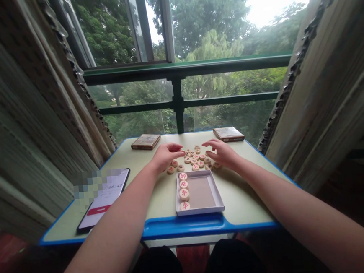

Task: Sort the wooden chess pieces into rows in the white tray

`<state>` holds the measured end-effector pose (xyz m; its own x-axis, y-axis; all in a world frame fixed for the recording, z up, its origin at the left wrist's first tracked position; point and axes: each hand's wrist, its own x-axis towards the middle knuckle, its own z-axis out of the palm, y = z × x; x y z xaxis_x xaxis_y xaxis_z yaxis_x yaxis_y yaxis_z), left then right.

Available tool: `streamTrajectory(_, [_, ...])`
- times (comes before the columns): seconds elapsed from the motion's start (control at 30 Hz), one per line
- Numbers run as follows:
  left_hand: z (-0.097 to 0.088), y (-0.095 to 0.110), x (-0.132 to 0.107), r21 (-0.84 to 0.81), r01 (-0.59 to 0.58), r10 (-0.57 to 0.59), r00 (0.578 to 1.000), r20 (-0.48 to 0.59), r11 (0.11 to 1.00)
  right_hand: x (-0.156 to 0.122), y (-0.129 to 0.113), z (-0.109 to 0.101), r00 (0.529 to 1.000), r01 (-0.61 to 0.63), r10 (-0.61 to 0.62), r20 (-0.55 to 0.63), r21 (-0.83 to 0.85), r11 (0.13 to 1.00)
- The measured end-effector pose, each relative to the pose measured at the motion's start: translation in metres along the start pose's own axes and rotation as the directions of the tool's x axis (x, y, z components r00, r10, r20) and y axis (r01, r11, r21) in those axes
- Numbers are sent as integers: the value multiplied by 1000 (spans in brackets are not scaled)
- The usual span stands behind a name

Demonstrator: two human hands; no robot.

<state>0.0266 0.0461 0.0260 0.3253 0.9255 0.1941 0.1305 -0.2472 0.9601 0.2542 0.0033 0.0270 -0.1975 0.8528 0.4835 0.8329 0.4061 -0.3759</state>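
My left hand (168, 154) is over the left side of a loose cluster of round wooden Chinese chess pieces (194, 161). Its thumb and fingertips come together in a pinch; what lies between them, if anything, is too small to make out. At the cluster's right side, my right hand (220, 151) is open, thumb and fingers apart, above the pieces. Nearer to me lies a shallow white box tray (218, 192). Along its left wall runs a column of several red-marked pieces (184, 194), face up. Both red and dark characters show among the loose pieces.
A phone (103, 199) with a lit screen lies at the table's left. Two flat brown boxes (146, 142) (229, 134) sit at the far corners. The pale table (253, 202) has a blue edge and front groove (184, 225). Curtains flank the window and green railing (179, 99).
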Motion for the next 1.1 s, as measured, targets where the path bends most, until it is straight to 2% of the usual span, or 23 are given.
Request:
streamTrajectory(0.07, [1,5,-3,-66,29,-27,999,42,997,-5,-13,0,994,109,-109,-3,61,992])
streamTrajectory(0.17, [0,10,-6,-103,36,-24,994,110,994,-14,-32,3,981,186,-190,30,86,979])
streamTrajectory(0.27, [-1,13,-7,-139,53,-31,987,156,989,-17,-43,8,979,198,-201,18,89,976])
streamTrajectory(0.4, [3,18,-11,-109,107,-80,971,225,988,-15,-51,15,980,199,-197,-41,64,978])
streamTrajectory(0.47, [6,20,-12,-125,96,-60,962,265,988,-14,-53,16,979,195,-192,-62,49,980])
streamTrajectory(0.57, [6,23,-13,-126,77,-33,947,318,989,-14,-55,13,979,194,-190,-78,49,980])
streamTrajectory(0.67, [-2,28,-14,-47,115,-91,932,351,992,-18,-59,2,971,232,-225,-85,79,970])
streamTrajectory(0.73, [-10,32,-16,80,147,-167,914,369,986,-22,-65,-6,942,335,-335,-17,111,936])
streamTrajectory(0.8, [-20,36,-18,256,166,-257,886,386,953,-28,-74,-13,877,456,-473,88,159,876])
streamTrajectory(0.87, [-26,40,-20,366,161,-310,862,400,917,-33,-83,-16,823,516,-549,147,210,830])
streamTrajectory(1.0, [-29,39,-22,447,128,-334,845,419,885,-42,-98,-14,757,533,-603,249,298,792])
streamTrajectory(1.1, [-26,32,-20,449,132,-338,844,417,884,-45,-103,-12,754,494,-601,266,374,785])
